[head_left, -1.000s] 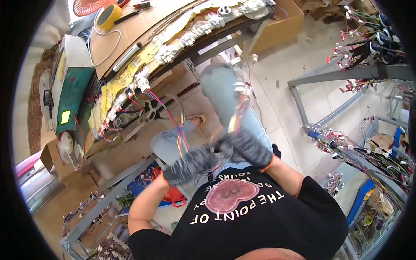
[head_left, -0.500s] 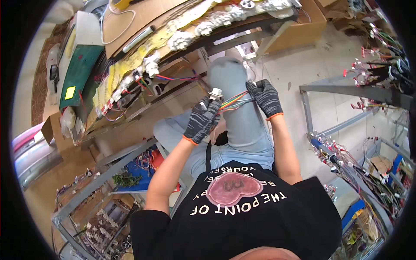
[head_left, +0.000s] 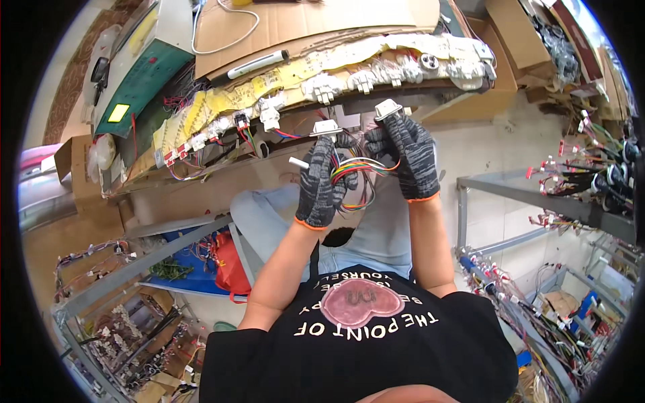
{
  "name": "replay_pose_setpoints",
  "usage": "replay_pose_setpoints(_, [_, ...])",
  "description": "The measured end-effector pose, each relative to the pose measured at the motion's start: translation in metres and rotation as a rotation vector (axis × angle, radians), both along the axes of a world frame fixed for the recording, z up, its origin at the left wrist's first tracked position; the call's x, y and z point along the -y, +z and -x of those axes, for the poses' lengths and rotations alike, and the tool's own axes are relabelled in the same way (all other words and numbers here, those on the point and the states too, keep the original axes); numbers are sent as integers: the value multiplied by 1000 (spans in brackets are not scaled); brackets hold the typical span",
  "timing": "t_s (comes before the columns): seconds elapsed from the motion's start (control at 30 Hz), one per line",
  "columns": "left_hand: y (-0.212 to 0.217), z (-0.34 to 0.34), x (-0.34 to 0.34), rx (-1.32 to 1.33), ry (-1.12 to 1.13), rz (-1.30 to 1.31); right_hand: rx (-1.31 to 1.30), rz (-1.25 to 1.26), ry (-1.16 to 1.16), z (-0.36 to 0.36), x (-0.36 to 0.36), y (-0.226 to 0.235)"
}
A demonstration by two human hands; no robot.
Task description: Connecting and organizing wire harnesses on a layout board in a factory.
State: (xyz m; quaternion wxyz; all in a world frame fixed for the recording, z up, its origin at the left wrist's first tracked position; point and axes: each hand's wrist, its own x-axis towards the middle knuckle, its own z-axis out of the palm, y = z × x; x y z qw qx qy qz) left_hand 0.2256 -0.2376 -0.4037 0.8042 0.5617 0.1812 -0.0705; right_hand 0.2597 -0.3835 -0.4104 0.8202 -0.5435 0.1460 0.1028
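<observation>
Both my hands wear dark grey striped knit gloves with orange cuffs. My left hand (head_left: 318, 187) is closed on a white rectangular connector with a metal flange (head_left: 326, 127), held upright at the fingertips. A short white stick-like piece (head_left: 298, 162) also pokes out beside that hand; its kind I cannot make out. My right hand (head_left: 415, 156) pinches a second, similar connector (head_left: 388, 108), slightly higher and to the right. A bundle of multicoloured wires (head_left: 366, 165) loops between the two hands, above my lap.
Ahead stands a bench edge with a row of white connectors (head_left: 322, 87) on yellow paper. A black-and-white marker (head_left: 259, 65) lies on cardboard (head_left: 302, 27) behind it. At the left sits a green-fronted box (head_left: 134, 94) with a lit display. Metal racks (head_left: 537, 191) of wire harnesses flank me.
My right hand has moved up and now holds a second connector at its fingertips. My left hand has risen slightly. The wires, stretched between the hands before, now hang in a slack loop.
</observation>
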Motion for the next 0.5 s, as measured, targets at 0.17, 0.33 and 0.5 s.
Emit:
replay_pose_setpoints(0.17, [-62, -10, -19, 325, -235, 724, -11, 32, -20, -11, -19, 11])
replay_pose_setpoints(0.33, [-21, -19, -8, 117, -79, 241, 86, 165, -42, -12, -20, -1])
replay_pose_setpoints(0.5, [-6, -23, -5, -36, 21, 31, 68, 105, -29, -13, -28, -2])
